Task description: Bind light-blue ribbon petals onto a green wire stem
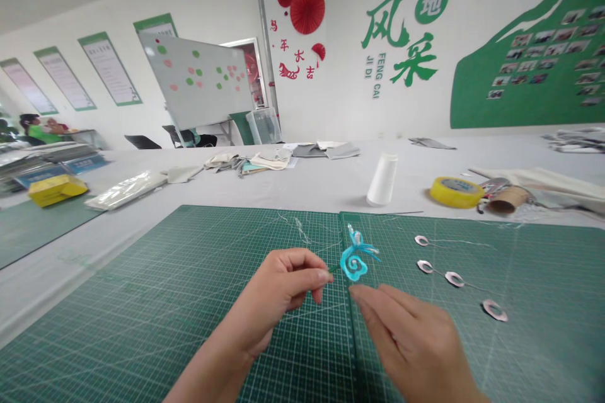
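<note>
Left hand (290, 280) pinched the green stem (334, 269); the blue ornament (353, 264) projected rightward along the stem's axis, near the right hand (411, 334), whose grip could not be determined.

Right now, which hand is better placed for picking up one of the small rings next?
Probably the right hand: it is nearer the rings, while the left hand holds the blue ornament by its green stem. Whether the right hand also holds something cannot be told.
</note>
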The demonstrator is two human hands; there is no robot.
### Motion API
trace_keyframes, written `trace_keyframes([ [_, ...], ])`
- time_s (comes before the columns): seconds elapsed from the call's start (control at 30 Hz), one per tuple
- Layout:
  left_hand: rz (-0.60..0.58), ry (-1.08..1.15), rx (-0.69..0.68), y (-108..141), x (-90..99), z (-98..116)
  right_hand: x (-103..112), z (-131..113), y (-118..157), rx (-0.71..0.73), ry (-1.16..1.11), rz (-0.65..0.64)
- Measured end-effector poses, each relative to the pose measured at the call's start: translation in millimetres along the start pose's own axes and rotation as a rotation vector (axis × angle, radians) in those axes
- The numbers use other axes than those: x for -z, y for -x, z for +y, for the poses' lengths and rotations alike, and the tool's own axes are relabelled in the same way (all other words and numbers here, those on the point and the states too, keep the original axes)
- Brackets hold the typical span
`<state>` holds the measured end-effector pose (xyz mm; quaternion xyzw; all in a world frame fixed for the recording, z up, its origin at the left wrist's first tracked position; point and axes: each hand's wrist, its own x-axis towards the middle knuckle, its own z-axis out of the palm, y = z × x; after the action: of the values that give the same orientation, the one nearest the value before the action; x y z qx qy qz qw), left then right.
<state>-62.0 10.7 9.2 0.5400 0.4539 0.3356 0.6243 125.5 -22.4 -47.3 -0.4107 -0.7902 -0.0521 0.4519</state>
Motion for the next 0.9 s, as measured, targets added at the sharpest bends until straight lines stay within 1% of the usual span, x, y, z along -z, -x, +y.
trace_keyframes([
  [0.1, -0.109, 0.024, 0.017, 0.9, 2.4, 0.2, 4.8, 2.6, -8.2, -0.180, -0.194, -0.047],
  [0.2, -0.230, -0.033, 0.015, 2.9, 4.1, -0.2, 9.4, 7.6, -14.8, -0.300, -0.362, -0.176],
  [0.3, -0.357, -0.112, 0.019, 6.6, 4.8, 0.7, 10.1, 14.9, -16.7, -0.383, -0.566, -0.343],
  [0.4, -0.422, -0.271, 0.036, 11.0, 4.7, 1.4, 8.3, 22.5, -15.2, -0.400, -0.674, -0.441],
  [0.5, -0.386, -0.513, -0.025, 15.1, 3.2, -0.8, 8.9, 27.0, -14.6, -0.395, -0.673, -0.503],
  [0.63, -0.277, -0.795, -0.164, 17.0, -0.1, -5.8, 15.4, 23.9, -17.0, -0.403, -0.563, -0.547],
  [0.7, -0.211, -0.891, -0.212, 15.6, -1.6, -7.4, 19.0, 18.8, -17.9, -0.397, -0.477, -0.532],
  [0.77, -0.138, -0.969, -0.240, 13.1, -2.8, -8.3, 21.7, 12.6, -17.7, -0.360, -0.395, -0.497],
  [0.9, 0.003, -1.018, -0.237, 8.2, -4.9, -8.8, 22.5, 2.5, -12.0, -0.211, -0.260, -0.389],
])
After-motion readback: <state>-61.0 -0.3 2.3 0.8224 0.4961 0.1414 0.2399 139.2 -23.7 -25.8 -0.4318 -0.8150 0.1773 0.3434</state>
